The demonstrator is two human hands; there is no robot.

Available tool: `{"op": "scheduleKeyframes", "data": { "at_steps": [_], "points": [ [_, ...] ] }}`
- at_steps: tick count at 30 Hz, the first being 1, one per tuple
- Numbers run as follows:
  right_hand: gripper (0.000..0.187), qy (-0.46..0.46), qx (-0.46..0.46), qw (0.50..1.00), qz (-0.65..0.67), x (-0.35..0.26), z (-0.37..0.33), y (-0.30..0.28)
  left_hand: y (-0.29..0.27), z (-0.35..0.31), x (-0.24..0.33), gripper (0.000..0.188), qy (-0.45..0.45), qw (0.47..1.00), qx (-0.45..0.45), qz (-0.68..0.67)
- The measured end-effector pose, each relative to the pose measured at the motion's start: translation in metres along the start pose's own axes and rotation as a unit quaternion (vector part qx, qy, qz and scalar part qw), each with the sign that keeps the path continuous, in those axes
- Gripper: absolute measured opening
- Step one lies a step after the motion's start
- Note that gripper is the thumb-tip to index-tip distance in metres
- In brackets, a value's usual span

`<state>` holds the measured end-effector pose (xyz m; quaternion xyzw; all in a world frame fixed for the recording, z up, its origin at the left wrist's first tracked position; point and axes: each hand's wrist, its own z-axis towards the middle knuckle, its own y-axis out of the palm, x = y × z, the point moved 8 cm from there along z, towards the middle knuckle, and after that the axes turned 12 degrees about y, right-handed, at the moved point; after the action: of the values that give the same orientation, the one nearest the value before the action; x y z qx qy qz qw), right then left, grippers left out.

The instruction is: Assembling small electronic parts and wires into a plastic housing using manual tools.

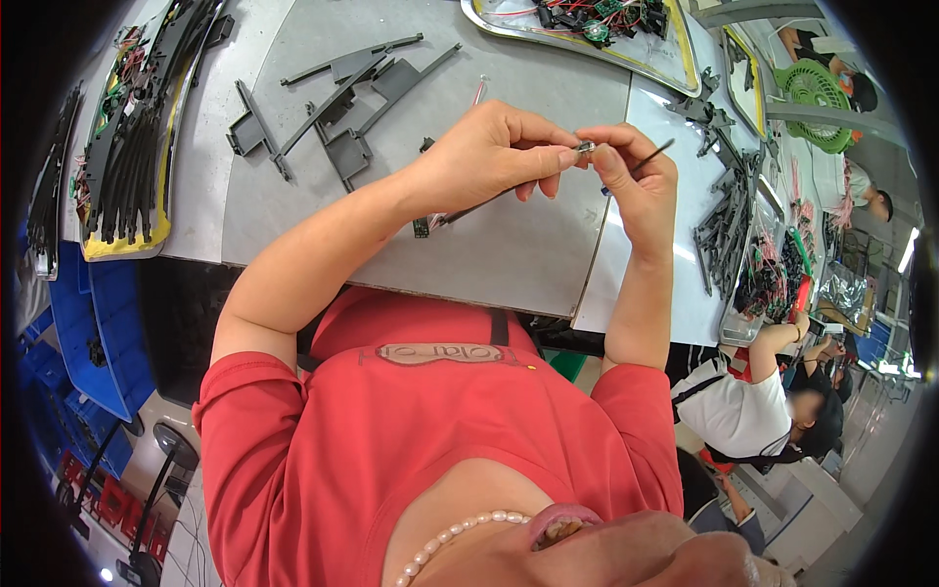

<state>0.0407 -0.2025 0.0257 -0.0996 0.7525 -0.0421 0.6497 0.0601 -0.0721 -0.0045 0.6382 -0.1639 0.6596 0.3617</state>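
Over the grey table (469,264), my left hand (494,157) and my right hand (638,186) meet, thumbs and forefingers pinched close together. A small shiny part (585,148) shows at the left fingertips; its kind is too small to tell. From under my left hand a thin black strip (479,208) slants down to a small green circuit board (422,227) with wires. A thin black rod (657,157) sticks out of my right hand, with a bit of blue below it. Left of my hands lie several dark grey plastic brackets (347,152).
A yellow-edged tray (161,230) of black strips and wired boards stands at the left. Another tray (587,54) of wired parts lies at the back. Black plastic pieces (724,230) are heaped at the right. Blue bins (112,333) stand below left. A person in white (729,406) works at the right.
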Motion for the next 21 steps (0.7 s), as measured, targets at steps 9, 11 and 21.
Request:
{"op": "scheduleKeyframes", "data": {
  "at_steps": [9, 11, 21],
  "points": [
    [0.019, 0.066, 0.04, 0.991, 0.105, 0.023, 0.005, 0.005, -0.006, -0.002, 0.017, 0.027, 0.111, 0.962, 0.054, 0.243],
    [0.02, 0.056, 0.028, 0.991, 0.117, 0.022, 0.005, 0.005, -0.005, -0.002, 0.016, 0.027, 0.103, 0.974, 0.05, 0.197],
    [0.018, 0.043, 0.052, 0.995, 0.08, 0.013, 0.003, 0.004, -0.002, -0.002, 0.005, 0.025, 0.019, 0.998, 0.045, 0.032]
  ]
}}
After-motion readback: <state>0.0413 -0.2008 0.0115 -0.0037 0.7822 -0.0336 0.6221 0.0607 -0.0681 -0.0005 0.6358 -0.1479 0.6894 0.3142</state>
